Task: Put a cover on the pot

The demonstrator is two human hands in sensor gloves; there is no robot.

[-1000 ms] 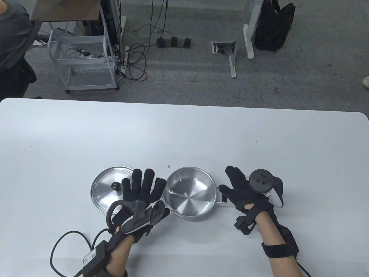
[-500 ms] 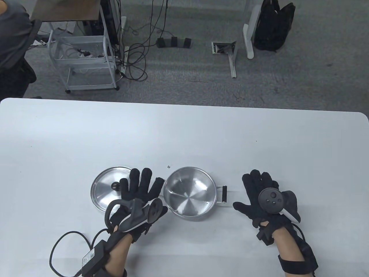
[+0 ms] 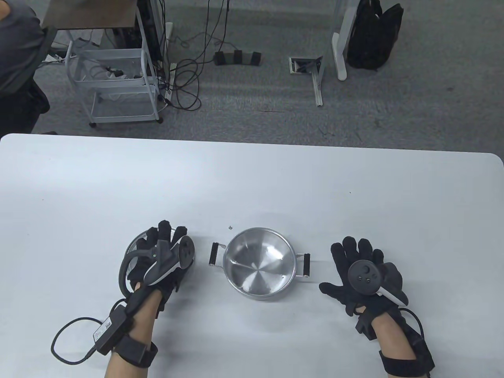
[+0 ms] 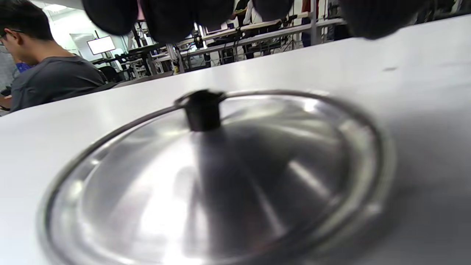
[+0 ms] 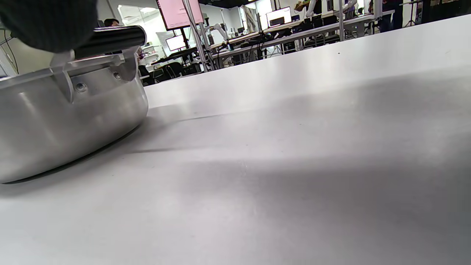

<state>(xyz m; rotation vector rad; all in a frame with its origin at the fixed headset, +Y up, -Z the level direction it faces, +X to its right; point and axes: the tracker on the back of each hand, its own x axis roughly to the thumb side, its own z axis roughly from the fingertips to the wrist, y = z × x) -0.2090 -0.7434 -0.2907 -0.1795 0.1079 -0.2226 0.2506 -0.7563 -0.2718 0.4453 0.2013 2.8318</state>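
— Table view first: where does the pot (image 3: 258,264) sit?

— It stands upright and uncovered on the white table (image 3: 252,177), toward the near edge, a black handle on each side. Everything else can be placed from it.

— And the lid (image 3: 134,244)?

— It lies flat on the table to the left of the pot, apart from it, not on it. The left hand (image 3: 157,264) hangs over the lid and hides most of it in that view; only the far-left rim shows.

— Does the left hand grip the lid?

— The left wrist view shows the lid dome-up with its black knob (image 4: 201,109) standing free, and the gloved fingertips (image 4: 173,16) above and beyond it, not touching. The hand is spread and holds nothing.

— And the other hand?

— The right hand (image 3: 360,275) rests to the right of the pot, apart from its right handle (image 3: 306,265), fingers spread flat and holding nothing. In the right wrist view the pot's steel wall (image 5: 66,125) and that riveted handle sit at the left, with bare table beside them.

— Anything beyond the pot?

— A tiny dark speck (image 3: 230,227) lies just behind its far-left rim.
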